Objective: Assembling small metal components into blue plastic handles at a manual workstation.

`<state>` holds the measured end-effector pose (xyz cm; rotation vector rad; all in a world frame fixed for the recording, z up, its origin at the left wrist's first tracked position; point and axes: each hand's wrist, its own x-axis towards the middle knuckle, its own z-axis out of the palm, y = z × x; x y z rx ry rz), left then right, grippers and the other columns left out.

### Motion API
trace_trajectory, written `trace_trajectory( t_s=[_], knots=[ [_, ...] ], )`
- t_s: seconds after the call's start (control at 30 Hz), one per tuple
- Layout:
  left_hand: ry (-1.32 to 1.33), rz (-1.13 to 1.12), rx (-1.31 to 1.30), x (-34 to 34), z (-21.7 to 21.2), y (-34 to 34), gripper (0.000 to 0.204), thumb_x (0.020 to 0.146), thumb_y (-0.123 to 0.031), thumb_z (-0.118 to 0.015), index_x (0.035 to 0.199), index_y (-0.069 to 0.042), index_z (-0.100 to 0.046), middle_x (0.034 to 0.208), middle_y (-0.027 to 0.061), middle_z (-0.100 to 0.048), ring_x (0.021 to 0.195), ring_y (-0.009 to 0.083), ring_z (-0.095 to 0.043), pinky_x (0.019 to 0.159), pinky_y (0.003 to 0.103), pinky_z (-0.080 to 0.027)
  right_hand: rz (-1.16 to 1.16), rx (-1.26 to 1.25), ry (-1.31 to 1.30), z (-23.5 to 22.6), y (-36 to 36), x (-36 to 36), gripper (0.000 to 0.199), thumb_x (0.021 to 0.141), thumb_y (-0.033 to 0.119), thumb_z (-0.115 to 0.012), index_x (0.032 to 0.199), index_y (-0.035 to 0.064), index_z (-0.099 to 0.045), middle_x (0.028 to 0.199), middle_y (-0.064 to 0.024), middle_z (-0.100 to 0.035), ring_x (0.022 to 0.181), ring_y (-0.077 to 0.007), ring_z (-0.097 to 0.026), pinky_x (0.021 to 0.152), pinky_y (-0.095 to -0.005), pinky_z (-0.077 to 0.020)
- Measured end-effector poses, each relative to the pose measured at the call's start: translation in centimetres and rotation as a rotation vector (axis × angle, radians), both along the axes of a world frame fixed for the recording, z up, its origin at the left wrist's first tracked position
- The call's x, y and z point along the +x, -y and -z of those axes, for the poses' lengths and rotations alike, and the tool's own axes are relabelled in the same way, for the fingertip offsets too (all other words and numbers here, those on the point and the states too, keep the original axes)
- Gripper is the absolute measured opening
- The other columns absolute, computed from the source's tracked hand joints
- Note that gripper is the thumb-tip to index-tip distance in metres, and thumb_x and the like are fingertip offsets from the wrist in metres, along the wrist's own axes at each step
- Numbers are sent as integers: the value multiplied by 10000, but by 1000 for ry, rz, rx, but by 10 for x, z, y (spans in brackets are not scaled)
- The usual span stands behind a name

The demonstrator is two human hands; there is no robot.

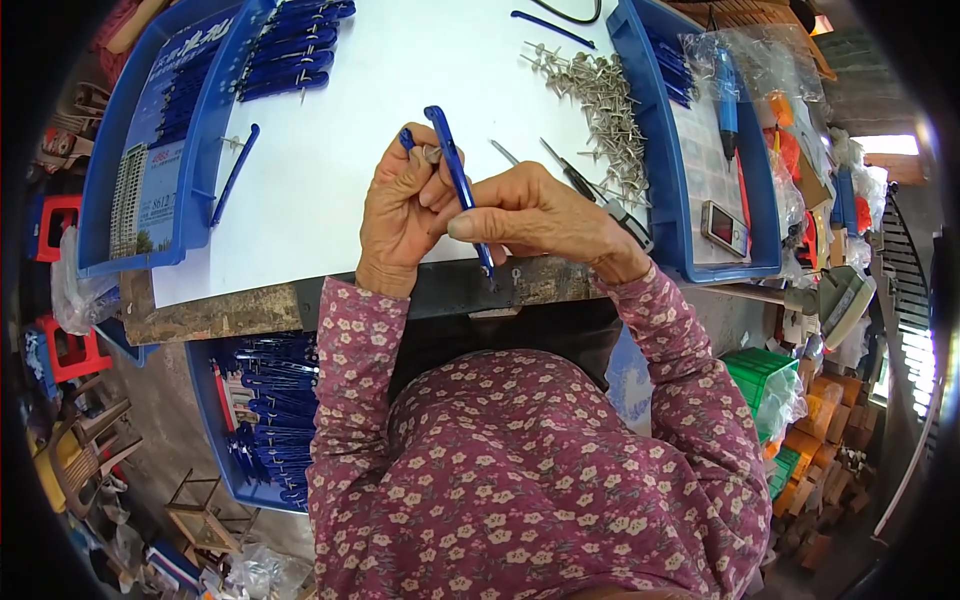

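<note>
Left grip: my left hand [400,205] was pinched shut on a small metal pin piece [432,154], with a stub of blue showing just above my fingers.

Right grip: my right hand [540,215] was clamped on the long blue plastic strip [455,170], which stood tilted up between both hands, its lower tip down at the front edge of the tabletop [330,180].

Where it was: right in front of me, over the near edge of the white tabletop, strip and pin touching or as good as.

Done so far: a neat row of blue pieces [290,50] sat stacked in the blue tray [205,130] on my left, which I'd guess was the finished batch. One loose blue strip [235,172] leaned on that tray's rim.

Still to go: a fair heap of metal pins [600,110] lay spread on the right, and the blue bin [265,415] down under the tabletop was packed with more blue strips, so by my reckoning loads were left.

Other bits: a thin screwdriver-type tool [580,185] lay just beside my right hand, and another blue tray [670,150] sat on my right.

Overall: middle of the job, I'd say, nowhere near finished.
</note>
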<state>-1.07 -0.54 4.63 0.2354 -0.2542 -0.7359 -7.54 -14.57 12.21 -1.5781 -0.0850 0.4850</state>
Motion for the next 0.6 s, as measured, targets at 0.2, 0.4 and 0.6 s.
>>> trace_trajectory(
  t_s=[0.2, 0.4, 0.6],
  knots=[
    [-9, 26, -21, -1, -1, 0, 135, 885, -139, -491, 963, -29, -486, 732, 89, -500, 504, 66, -340, 455, 209, -355, 23, -24, -44, -3, -2, -3, 381, 811, 382, -600, 674, 28, -629, 468, 2, -494, 359, -27, -366, 340, -188, -224],
    [13, 12, 79, 0, 0, -1, 160, 875, -124, -507, 974, 1, -499, 744, 98, -531, 504, 77, -350, 481, 206, -327, 51, -39, -13, 3, 4, -6, 347, 817, 339, -599, 662, 29, -624, 474, 12, -484, 373, -24, -354, 347, -196, -217],
    [34, 17, 152, 1, 4, -1, 177, 866, -114, -518, 980, 20, -509, 757, 113, -542, 499, 72, -349, 480, 198, -300, 171, -17, -35, 5, 10, -10, 283, 818, 226, -596, 617, 37, -534, 517, 53, -414, 407, -9, -279, 363, -196, -184]
  ],
)
